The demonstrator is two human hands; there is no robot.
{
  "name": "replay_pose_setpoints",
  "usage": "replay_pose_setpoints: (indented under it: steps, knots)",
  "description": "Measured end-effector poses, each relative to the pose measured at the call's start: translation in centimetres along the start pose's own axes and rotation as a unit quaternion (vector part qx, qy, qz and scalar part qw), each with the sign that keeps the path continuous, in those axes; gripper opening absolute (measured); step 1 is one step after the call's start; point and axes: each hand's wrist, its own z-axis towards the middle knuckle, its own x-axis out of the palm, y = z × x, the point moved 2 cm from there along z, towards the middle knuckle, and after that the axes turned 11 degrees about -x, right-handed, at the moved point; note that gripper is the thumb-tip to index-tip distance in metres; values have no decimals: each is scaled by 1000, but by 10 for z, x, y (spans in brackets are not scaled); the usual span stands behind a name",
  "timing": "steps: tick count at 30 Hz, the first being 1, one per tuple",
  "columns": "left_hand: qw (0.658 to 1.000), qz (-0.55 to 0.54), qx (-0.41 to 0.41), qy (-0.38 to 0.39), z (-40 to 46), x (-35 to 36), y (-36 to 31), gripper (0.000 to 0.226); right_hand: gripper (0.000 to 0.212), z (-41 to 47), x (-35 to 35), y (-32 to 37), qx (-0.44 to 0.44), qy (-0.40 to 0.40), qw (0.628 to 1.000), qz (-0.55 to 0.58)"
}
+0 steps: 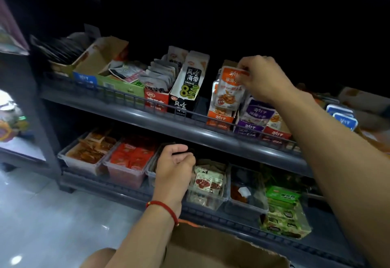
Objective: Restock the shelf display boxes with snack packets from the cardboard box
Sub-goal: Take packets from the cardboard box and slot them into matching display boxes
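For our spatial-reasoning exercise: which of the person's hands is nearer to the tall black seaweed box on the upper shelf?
Right. The right hand pinches an orange packet just right of the black seaweed box; the left hand is at the lower shelf's bins, well below it.

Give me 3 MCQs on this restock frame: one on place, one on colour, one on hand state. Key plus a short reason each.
1. Where is the orange packet being placed?
A. Upper shelf, into the orange display box
B. Lower shelf, into a clear bin
C. Into the cardboard box

2. What colour is the bracelet on the left wrist?
A. Blue
B. Red
C. Green

3. What is the right hand doing?
A. Hanging open and idle
B. Pressing flat on the shelf rail
C. Pinching the top of the orange packet

Key: 1 A, the packet stands in the orange display box on the upper shelf. 2 B, a red cord circles the wrist. 3 C, fingers close on the packet's top edge.
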Motion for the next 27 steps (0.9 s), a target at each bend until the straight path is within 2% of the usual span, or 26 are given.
replay_pose_setpoints:
  steps: [4, 7, 9, 13, 16, 18, 20, 23, 25, 27]
  knots:
    - [1000, 5, -4, -5, 1, -1, -1, 19, 28, 8, 16, 0, 12, 67, 998, -18]
    - [1000, 10, -3, -5, 1, 0, -1, 20, 32, 11, 23, -4, 9, 70, 996, -63]
    - [1000, 20, -4, -4, 0, 2, -1, 21, 30, 11, 20, -8, -5, 32, 996, -77]
    - [999, 50, -6, 0, -2, 7, 3, 20, 23, -8, 3, -5, -42, -81, 996, -15]
    - [997, 80, -9, 6, -3, 11, 12, 21, 21, -52, -10, 10, -74, -114, 990, 40]
    - [993, 115, -11, 15, -2, 14, 22, 22, 17, -93, -14, 22, -92, -108, 987, 80]
    - [988, 154, -7, 26, -1, 18, 35, 21, 13, -136, -5, 30, -94, -67, 985, 129]
    - [973, 228, 5, 34, 4, 21, 67, 16, 12, -201, 39, 32, -60, 47, 981, 180]
    - [956, 293, 5, 30, 6, 17, 98, 16, 14, -242, 86, 32, -33, 168, 967, 188]
    - [930, 366, 2, 21, 8, 8, 139, 18, 16, -287, 144, 31, 1, 336, 921, 196]
